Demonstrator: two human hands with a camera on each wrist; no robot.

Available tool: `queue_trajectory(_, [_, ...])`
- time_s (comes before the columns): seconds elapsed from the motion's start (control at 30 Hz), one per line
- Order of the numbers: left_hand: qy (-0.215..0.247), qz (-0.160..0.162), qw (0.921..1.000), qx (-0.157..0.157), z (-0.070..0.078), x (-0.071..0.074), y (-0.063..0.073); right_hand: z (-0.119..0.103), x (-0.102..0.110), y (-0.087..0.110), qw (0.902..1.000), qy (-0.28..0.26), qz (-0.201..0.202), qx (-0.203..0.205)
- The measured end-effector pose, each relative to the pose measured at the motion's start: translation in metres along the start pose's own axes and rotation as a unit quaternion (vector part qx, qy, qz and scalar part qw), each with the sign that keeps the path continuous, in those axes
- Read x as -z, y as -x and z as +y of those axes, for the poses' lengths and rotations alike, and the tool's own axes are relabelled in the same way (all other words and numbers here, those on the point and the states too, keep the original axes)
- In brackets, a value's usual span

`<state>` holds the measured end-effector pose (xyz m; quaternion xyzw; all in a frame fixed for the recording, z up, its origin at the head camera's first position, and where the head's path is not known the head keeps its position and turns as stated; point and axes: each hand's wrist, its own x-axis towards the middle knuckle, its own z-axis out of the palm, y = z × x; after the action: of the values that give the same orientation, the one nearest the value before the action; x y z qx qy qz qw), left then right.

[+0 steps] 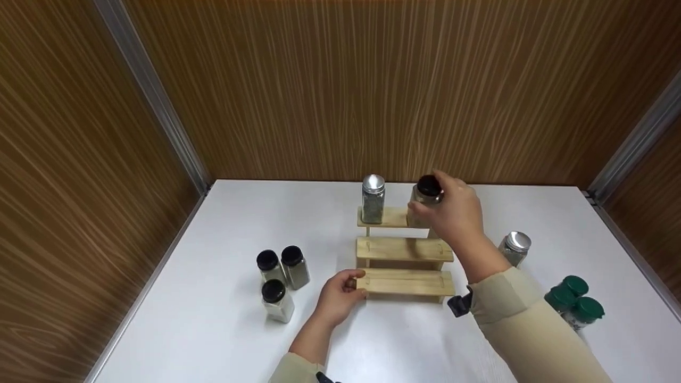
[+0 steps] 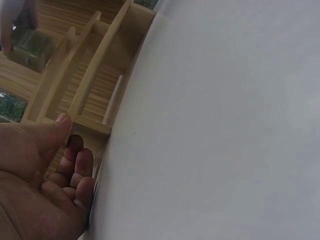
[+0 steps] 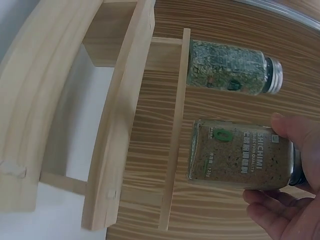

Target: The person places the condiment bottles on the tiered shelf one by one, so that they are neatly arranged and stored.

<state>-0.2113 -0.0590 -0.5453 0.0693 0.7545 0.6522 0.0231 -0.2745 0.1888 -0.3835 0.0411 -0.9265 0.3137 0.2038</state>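
A three-step wooden rack point(image 1: 404, 249) stands on the white table. My left hand point(image 1: 336, 299) grips the left end of its lowest step, the thumb against the board's edge and the other fingers curled by the end. My right hand point(image 1: 456, 210) holds a glass spice jar point(image 3: 235, 155) near its black lid; brown seasoning and a "SHICHIMI" label show in the right wrist view. The jar's base is close to the top step, at its right part. On that step's left end stands a silver-capped jar point(image 1: 373, 199) of green flakes. The two lower steps carry nothing.
Three black-lidded jars point(image 1: 277, 300) stand together left of the rack. To the right are a silver-capped jar point(image 1: 515, 248), partly behind the right forearm, and three green-lidded jars point(image 1: 585, 309). Wood-grain panels point(image 1: 340, 90) enclose the table at the back and sides.
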Motion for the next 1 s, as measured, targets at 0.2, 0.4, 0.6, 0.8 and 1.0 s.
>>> queue_trajectory(0.2, [0.006, -0.006, 1.0, -0.002, 0.001, 0.0, 0.002, -0.006, -0.011, -0.009, 0.9998, 0.005, -0.019, 0.0])
queue_trajectory(0.4, [0.002, -0.01, 0.9999, 0.001, 0.004, -0.002, 0.003, -0.011, -0.016, -0.012, 0.9995, 0.008, -0.028, -0.006])
queue_trajectory(0.6, [0.0, -0.016, 0.9999, 0.005, 0.002, -0.003, 0.002, -0.014, -0.016, -0.012, 0.999, 0.01, -0.039, -0.02])
queue_trajectory(0.8, [-0.002, -0.014, 0.9999, -0.001, 0.002, 0.0, 0.002, -0.018, -0.018, -0.013, 0.9982, 0.014, -0.055, -0.021])
queue_trajectory(1.0, [-0.003, -0.012, 0.9999, 0.005, 0.001, 0.002, 0.002, -0.021, -0.022, -0.014, 0.997, 0.041, -0.064, -0.013])
